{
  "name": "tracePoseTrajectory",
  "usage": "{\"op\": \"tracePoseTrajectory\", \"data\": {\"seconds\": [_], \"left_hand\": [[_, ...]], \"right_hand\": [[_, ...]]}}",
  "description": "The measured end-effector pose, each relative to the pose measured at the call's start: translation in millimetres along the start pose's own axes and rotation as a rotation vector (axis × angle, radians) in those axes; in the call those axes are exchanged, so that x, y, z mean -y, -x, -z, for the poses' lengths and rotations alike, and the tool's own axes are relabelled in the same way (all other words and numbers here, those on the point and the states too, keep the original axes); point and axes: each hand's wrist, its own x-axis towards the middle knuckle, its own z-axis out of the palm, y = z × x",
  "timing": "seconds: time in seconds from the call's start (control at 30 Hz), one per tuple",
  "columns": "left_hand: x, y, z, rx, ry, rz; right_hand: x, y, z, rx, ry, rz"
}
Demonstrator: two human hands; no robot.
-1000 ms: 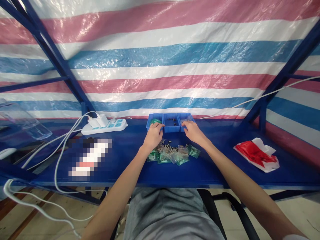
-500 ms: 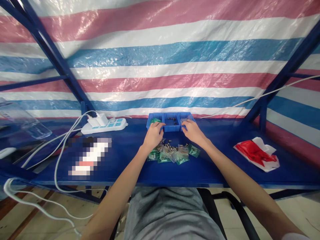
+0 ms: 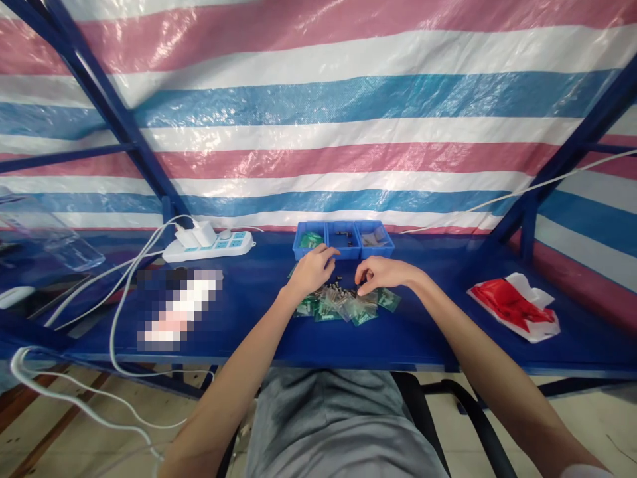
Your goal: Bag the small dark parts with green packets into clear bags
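Observation:
A blue three-compartment tray (image 3: 343, 253) stands at the back of the table. Green pieces (image 3: 311, 240) lie in its left compartment, a few small dark parts (image 3: 343, 234) in the middle, and clear little plastic bags (image 3: 374, 237) in the right. My left hand (image 3: 314, 269) hovers just in front of the tray, fingers loosely bent and apart, with nothing visible in it. Nearer me is a heap of small green-and-clear bags (image 3: 343, 309) with loose metal parts (image 3: 340, 287). My right hand (image 3: 385, 272) reaches down to its right side, fingertips pinched together; what they hold is hidden.
A white power strip (image 3: 213, 247) with plugs and cables sits at the back left, with a blurred-out item (image 3: 182, 309) before it. A red and white plastic bag (image 3: 515, 305) lies to the right. A clear bottle (image 3: 74, 249) is at far left; a striped sheet (image 3: 348, 153) hangs behind.
My right hand has come back from the tray's right compartment to the heap, its fingers closing at the parts. My left hand has shifted slightly right and stays in front of the tray.

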Motion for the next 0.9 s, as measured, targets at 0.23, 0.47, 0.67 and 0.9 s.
{"op": "tracePoseTrajectory", "data": {"seconds": [0.23, 0.47, 0.67, 0.9], "left_hand": [[-0.1, 0.0, 1.6, 0.005, 0.002, 0.008], [-4.6, 0.0, 4.7, 0.037, 0.035, -0.039], [-13.8, 2.0, 8.2, 0.042, 0.104, -0.081], [-15.8, 3.2, 6.9, 0.022, 0.079, -0.166]], "right_hand": [[-2.0, -0.2, 1.2, 0.039, -0.156, 0.069], [2.6, 5.2, 2.7, -0.049, -0.595, 0.113], [1.3, -8.2, -9.7, -0.365, -0.795, 0.058], [3.3, -20.4, -25.4, -0.493, -0.917, -0.019]]}}
